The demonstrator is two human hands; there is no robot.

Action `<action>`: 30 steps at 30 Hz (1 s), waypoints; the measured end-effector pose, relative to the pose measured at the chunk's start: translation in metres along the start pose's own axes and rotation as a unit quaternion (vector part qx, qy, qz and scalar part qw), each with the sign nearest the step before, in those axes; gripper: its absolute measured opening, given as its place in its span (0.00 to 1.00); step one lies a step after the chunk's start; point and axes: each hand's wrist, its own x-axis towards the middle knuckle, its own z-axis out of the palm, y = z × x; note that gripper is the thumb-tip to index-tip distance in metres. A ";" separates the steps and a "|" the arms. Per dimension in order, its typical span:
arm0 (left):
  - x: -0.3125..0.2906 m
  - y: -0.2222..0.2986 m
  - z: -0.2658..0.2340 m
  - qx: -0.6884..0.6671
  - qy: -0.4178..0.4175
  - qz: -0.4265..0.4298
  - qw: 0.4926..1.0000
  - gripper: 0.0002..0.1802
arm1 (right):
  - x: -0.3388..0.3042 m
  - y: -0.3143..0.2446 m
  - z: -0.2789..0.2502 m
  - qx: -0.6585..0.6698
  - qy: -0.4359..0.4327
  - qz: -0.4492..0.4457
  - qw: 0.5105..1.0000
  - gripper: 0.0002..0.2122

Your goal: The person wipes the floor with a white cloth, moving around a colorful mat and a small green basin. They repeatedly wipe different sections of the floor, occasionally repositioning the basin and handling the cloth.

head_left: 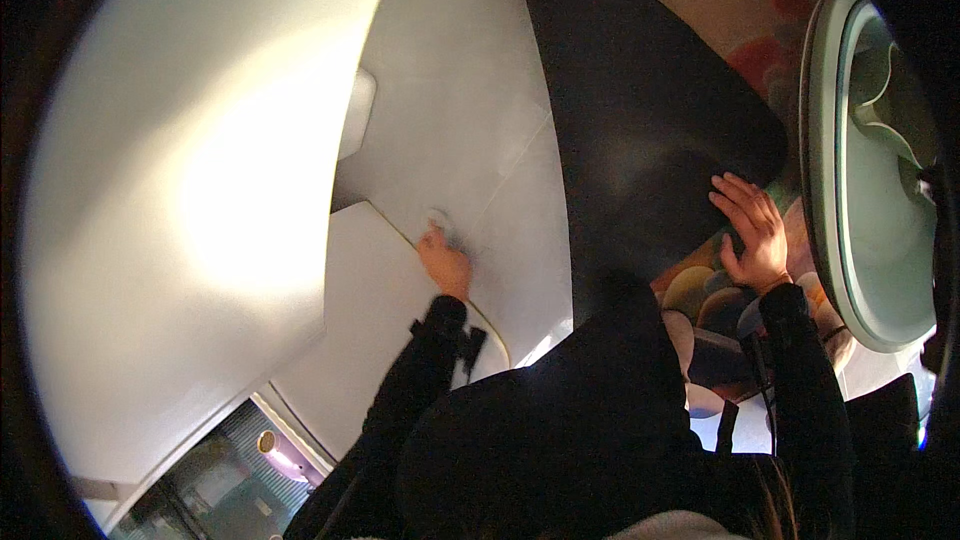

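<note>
My left hand [445, 262] reaches onto a light grey panel [500, 160], its fingers mostly curled. At its fingertips is a small pale round piece [437, 217], with a dark smudge or shadow beside it; what it is cannot be made out. Just under this hand runs the thin edge of a white panel [360, 290]. Farther right, my right hand [755, 230] has its fingers stretched out, the tips against the lower right edge of a broad black panel [640, 110]. Nothing shows in that hand.
A large white surface [130, 240] with a bright glare fills the left. On the right stands a pale green oval-rimmed basin-like thing [850, 270]. A patterned surface with rounded coloured shapes [690, 290] lies below the black panel. A lilac hair dryer [285, 455] is at the lower left.
</note>
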 end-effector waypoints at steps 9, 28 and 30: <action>0.029 -0.039 -0.040 -0.128 0.040 -0.053 0.990 0.22 | -0.005 0.006 0.004 0.004 0.015 -0.016 1.000 0.26; 0.108 0.081 -0.039 -0.160 0.040 0.226 0.960 0.28 | -0.001 0.001 0.002 0.000 0.022 -0.012 1.000 0.25; 0.061 0.069 -0.034 -0.132 0.079 0.295 0.943 0.30 | -0.002 0.003 0.004 0.001 0.024 -0.016 1.000 0.25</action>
